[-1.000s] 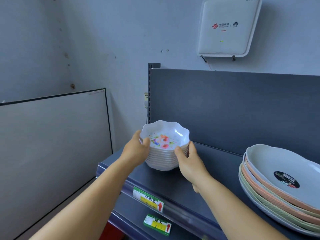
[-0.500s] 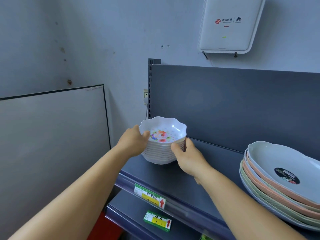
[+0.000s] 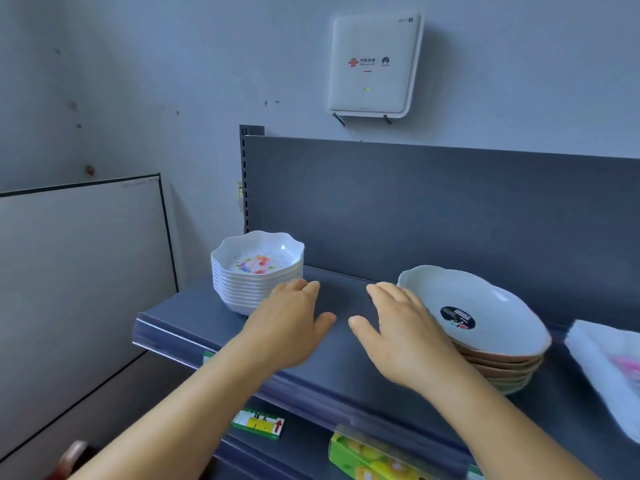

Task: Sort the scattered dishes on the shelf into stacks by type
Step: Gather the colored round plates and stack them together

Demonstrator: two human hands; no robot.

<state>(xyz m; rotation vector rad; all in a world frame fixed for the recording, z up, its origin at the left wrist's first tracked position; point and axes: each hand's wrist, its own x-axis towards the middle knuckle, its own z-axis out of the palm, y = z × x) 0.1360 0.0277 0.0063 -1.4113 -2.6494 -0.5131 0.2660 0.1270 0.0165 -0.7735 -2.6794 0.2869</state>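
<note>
Hovering above the dark grey metal shelf (image 3: 349, 355), both hands were empty with fingers loosely spread. The left hand (image 3: 289, 322) hung just beside the stack of small white scalloped plastic bowls with a floral print (image 3: 257, 271), which stood at the shelf's left end near the back panel. The right hand (image 3: 403, 332) reached toward the stack of large oval ribbed plates in white, pink and green (image 3: 485, 327), its fingers at the near rim; whether they touched it could not be told.

The main risk seemed to lie with the oval plates. The pile looked tilted, its top white plate leaning, so a push at one rim could slide the upper plates backward or sideways. A blurred white item (image 3: 609, 368) at the far right lay close enough to be knocked. The left hand's knuckles could also nudge the bowl stack.
</note>
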